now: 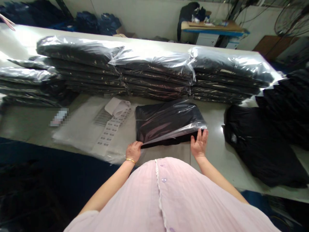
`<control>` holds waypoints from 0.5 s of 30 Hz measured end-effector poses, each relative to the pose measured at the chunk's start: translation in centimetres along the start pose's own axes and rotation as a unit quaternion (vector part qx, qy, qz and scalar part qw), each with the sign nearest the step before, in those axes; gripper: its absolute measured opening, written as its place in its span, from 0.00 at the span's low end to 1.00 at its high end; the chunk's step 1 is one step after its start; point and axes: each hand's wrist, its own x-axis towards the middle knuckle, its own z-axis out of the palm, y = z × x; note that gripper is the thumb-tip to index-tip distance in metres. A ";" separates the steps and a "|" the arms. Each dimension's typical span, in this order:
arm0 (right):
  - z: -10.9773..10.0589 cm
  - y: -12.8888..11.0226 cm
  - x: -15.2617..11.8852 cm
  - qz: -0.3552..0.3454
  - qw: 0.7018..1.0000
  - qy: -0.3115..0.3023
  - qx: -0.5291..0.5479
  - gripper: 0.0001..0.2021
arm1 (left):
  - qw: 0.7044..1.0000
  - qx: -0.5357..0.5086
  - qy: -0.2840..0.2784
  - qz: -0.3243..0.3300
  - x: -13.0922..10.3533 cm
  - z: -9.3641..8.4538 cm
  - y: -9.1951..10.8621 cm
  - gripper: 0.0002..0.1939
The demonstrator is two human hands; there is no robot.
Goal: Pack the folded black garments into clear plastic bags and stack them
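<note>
A folded black garment [166, 141] lies in a clear plastic bag [169, 117] on the table in front of me. Its near edge shows dark below the bag's rim. At the near left corner, my left hand [133, 152] is closed on the bag's edge, fingertips bent over it. My right hand [199, 143] rests at the near right corner with its fingers stretched out over the plastic and the thumb apart. Left of the bag, a strip of printed labels [108, 133], curled at its far end, lies on a pile of flat clear bags [74, 129].
Stacks of bagged dark garments [156, 71] line the table's far side, with another bagged stack [24, 85] at the left. An unbagged black garment [260, 145] lies at the right, beside a dark heap [287, 100]. A blurred-out small object [59, 117] sits at left.
</note>
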 end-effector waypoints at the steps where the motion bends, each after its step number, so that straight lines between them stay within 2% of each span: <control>1: -0.6 1.7 -0.1 0.043 0.999 0.028 0.002 0.34 | 1.000 -0.002 0.001 -0.009 -0.1 0.2 -0.3 0.16; 3: -1.6 4.6 -0.1 0.098 0.994 0.056 0.005 0.34 | 1.000 -0.004 0.007 -0.020 -0.3 0.5 -0.6 0.16; 4: -1.9 5.9 0.0 0.103 0.993 0.055 0.005 0.35 | 1.000 -0.003 0.015 -0.022 -0.4 0.6 -0.7 0.16; 7: -2.1 8.2 1.4 0.066 0.997 0.035 0.002 0.33 | 0.998 0.007 0.062 -0.021 -0.8 0.7 -0.1 0.19; 11: -1.1 9.0 5.6 0.050 0.999 0.015 0.010 0.35 | 0.995 0.002 0.104 0.008 -0.4 0.8 1.7 0.30; 13: -0.6 8.9 7.9 0.038 0.999 -0.015 0.016 0.37 | 0.995 0.002 0.095 0.034 0.4 0.9 2.4 0.32; 15: -0.2 8.7 9.9 0.029 0.997 -0.068 0.017 0.33 | 0.996 0.005 0.073 0.044 1.4 1.0 2.4 0.30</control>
